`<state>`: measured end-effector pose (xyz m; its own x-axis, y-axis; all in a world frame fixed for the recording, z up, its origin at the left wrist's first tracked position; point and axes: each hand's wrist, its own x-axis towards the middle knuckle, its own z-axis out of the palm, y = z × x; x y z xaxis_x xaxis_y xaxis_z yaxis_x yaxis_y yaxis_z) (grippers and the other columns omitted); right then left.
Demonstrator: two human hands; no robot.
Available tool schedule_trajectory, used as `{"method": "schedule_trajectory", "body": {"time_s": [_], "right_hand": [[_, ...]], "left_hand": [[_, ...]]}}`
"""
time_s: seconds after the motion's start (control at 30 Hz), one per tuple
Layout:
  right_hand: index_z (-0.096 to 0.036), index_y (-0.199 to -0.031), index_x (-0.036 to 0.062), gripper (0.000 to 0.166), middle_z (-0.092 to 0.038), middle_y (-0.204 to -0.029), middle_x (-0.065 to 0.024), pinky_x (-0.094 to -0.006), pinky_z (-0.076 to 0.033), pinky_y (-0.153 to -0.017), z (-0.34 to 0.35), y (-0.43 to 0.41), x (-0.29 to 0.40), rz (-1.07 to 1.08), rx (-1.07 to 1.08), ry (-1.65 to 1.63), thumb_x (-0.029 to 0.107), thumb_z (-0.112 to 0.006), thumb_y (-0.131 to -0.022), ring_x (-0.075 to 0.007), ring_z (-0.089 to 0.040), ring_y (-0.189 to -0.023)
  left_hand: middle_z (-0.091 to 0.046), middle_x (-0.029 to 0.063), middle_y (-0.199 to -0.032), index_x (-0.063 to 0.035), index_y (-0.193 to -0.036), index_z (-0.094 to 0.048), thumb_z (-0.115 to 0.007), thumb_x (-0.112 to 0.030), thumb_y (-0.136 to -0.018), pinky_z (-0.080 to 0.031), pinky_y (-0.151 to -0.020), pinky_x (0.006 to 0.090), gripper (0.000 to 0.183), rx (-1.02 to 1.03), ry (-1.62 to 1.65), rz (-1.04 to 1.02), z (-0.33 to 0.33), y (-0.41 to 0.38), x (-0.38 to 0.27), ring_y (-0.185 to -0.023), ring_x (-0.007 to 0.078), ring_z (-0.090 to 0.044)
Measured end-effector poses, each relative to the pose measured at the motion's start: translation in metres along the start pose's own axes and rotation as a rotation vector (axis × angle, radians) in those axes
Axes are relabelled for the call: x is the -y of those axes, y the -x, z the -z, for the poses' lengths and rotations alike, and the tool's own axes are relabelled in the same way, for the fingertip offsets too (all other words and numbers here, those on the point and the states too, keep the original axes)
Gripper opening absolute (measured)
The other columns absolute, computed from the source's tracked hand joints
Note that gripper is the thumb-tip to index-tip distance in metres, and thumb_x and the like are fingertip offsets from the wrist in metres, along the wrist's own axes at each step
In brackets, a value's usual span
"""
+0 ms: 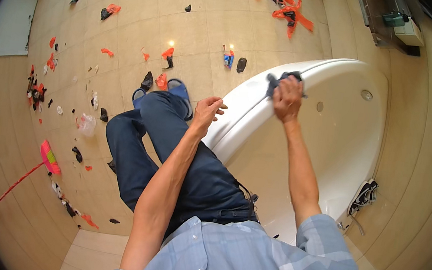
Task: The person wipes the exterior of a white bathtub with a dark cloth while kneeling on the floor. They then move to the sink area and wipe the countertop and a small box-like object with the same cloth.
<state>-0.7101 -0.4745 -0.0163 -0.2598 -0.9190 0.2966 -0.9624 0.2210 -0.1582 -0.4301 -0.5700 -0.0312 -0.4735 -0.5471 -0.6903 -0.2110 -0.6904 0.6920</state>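
My right hand (287, 99) presses a bunched dark cloth (274, 86) onto the rim of a white bathtub (253, 113). The cloth and fingers are slightly blurred. Above my thigh, beside the tub's outer side, hovers my left hand (206, 113) with its fingers loosely curled. A small brownish spot shows at its fingertips; whether it is a held thing or a finger, I cannot tell. Inside the tub are a round drain fitting (320, 106) and a round overflow fitting (366, 95).
Torn black and red plastic bag scraps (293, 16) litter the tiled floor (138, 38). A pink broom (50, 157) leans at the left wall. Black-and-white shoes (362, 197) sit on the tub's far edge. A blue packet (228, 59) and clear plastic bag (86, 125) lie on the floor.
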Motion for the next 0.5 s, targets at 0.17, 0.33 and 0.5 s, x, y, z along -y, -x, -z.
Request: {"method": "schedule_trajectory", "body": {"time_s": [0.17,0.33,0.5], "right_hand": [[-0.064,-0.099,0.0017,0.025,-0.062,-0.115,-0.0149,-0.0586,-0.033,-0.111,0.004,-0.033,-0.037,-0.133,0.012,0.141,0.024,-0.058,-0.092,-0.0360,-0.051,-0.126],[-0.062,-0.088,0.0034,0.018,-0.060,-0.103,-0.0147,-0.0591,-0.032,-0.109,0.007,-0.004,0.046,-0.040,0.091,0.066,0.021,-0.061,-0.086,-0.0334,-0.053,-0.113],[-0.065,-0.085,0.0053,0.018,-0.061,-0.101,-0.0110,-0.0584,-0.028,-0.113,0.019,0.068,0.163,0.061,0.217,-0.171,0.022,-0.066,-0.080,-0.0288,-0.055,-0.116]], "left_hand": [[-0.074,0.0047,-0.098,-0.0081,-0.110,-0.067,-0.058,-0.029,-0.099,-0.047,-0.065,0.0252,0.026,0.009,0.061,0.018,-0.010,-0.001,-0.008,-0.083,0.0103,-0.065],[-0.074,0.0037,-0.098,-0.0087,-0.108,-0.066,-0.057,-0.030,-0.099,-0.047,-0.064,0.0252,0.025,-0.007,0.049,0.040,-0.008,-0.010,-0.004,-0.082,0.0097,-0.066],[-0.074,0.0028,-0.098,-0.0096,-0.108,-0.066,-0.056,-0.030,-0.100,-0.047,-0.063,0.0255,0.024,0.000,0.048,0.045,-0.008,-0.011,-0.001,-0.080,0.0096,-0.065]]}}
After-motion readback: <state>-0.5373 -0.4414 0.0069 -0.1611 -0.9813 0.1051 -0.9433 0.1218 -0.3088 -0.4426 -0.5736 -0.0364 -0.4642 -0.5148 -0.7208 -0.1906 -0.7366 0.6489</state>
